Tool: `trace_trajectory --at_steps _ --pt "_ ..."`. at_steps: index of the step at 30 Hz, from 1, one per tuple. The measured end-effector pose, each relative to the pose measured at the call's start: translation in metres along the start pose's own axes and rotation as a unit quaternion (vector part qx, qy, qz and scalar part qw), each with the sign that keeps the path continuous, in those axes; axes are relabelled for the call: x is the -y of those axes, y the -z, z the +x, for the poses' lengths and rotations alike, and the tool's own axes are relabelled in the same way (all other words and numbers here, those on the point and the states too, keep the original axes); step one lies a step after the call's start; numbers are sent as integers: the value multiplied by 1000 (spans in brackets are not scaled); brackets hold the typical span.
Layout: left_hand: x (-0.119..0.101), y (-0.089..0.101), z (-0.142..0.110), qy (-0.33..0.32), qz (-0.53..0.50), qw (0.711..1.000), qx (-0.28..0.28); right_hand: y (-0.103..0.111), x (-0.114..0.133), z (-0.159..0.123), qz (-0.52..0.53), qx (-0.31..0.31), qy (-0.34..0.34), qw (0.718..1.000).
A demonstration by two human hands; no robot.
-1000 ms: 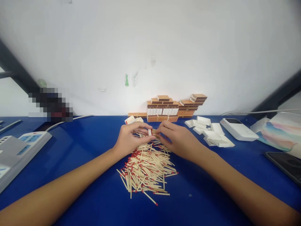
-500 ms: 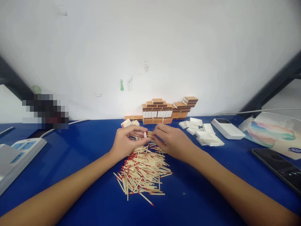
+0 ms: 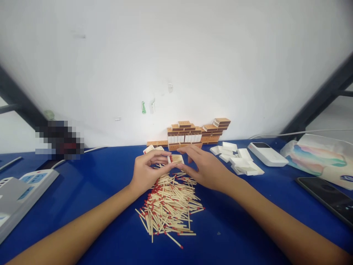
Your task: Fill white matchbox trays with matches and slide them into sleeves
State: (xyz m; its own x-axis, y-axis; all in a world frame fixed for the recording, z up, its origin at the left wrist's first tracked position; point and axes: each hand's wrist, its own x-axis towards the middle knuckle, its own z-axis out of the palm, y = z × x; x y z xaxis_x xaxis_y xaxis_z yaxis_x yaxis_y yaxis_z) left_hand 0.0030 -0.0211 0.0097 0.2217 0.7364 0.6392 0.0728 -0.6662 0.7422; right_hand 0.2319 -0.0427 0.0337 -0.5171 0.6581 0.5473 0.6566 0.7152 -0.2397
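Above the match pile, my left hand [image 3: 147,168] grips the left end of a small white matchbox tray [image 3: 182,159] between thumb and fingers. Matches [image 3: 175,158] with red heads lie in the tray, heads to the left. My right hand [image 3: 208,166] is curved around the tray's right end, thumb on the near side and fingers on the far side. Below both hands a large pile of loose matches [image 3: 171,204] spreads over the blue table [image 3: 231,228]. Just behind my left hand, filled trays [image 3: 149,148] are partly hidden.
Stacked matchboxes [image 3: 184,129] stand against the white wall. White empty trays [image 3: 242,162] lie in a heap to the right, beside a white device [image 3: 267,154], a tissue pack [image 3: 317,158] and a phone [image 3: 328,197]. A power strip [image 3: 30,191] is at left.
The matches between my right fingers now lie in the tray. The tray has tipped so its inside shows, and my right hand has opened wider around its end. The view has tilted slightly upward.
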Motion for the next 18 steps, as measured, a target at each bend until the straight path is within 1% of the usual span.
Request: trace_trajectory --at_steps 4,7,10,13,18 --pt "1 0 1 -1 -1 1000 -5 -4 -2 1 31 17 -21 999" --pt "6 2 1 14 6 1000 12 -4 -3 2 40 9 -23 999" --pt "13 3 1 27 20 999 29 -3 -6 2 28 5 -21 999" --pt "18 4 1 26 44 998 34 -6 -8 1 13 17 -22 1000" --pt "18 4 1 21 54 998 30 -15 -9 -4 -20 41 -43 998"
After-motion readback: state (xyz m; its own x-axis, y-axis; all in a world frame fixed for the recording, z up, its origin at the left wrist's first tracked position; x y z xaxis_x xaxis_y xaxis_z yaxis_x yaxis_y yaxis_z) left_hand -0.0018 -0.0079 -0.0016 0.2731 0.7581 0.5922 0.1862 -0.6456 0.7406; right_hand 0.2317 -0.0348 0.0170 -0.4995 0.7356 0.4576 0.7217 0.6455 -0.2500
